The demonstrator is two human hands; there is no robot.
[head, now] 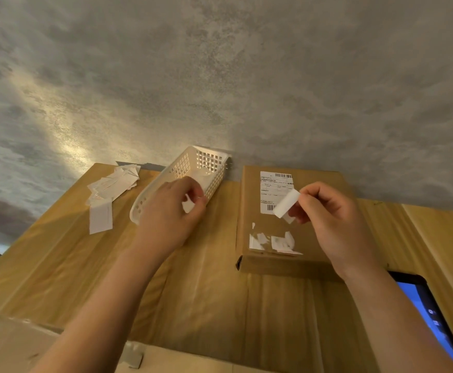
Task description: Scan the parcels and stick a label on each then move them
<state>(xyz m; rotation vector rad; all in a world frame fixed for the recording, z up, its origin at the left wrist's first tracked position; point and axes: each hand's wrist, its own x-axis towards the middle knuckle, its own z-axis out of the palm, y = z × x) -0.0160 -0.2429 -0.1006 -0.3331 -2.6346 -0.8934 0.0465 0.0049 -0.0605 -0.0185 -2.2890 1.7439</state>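
Observation:
A flat brown cardboard parcel lies on the wooden table, against the wall at centre right. It carries a white shipping label with barcodes and torn label scraps near its front edge. My right hand hovers over the parcel and pinches a small white label that curls at its end. My left hand is in front of the white basket, its fingers curled and pinching a small white piece of paper.
A white plastic basket lies tilted against the wall. A heap of white paper strips is left of it. A tablet with a blue screen sits at the lower right. Another cardboard box shows at the bottom left.

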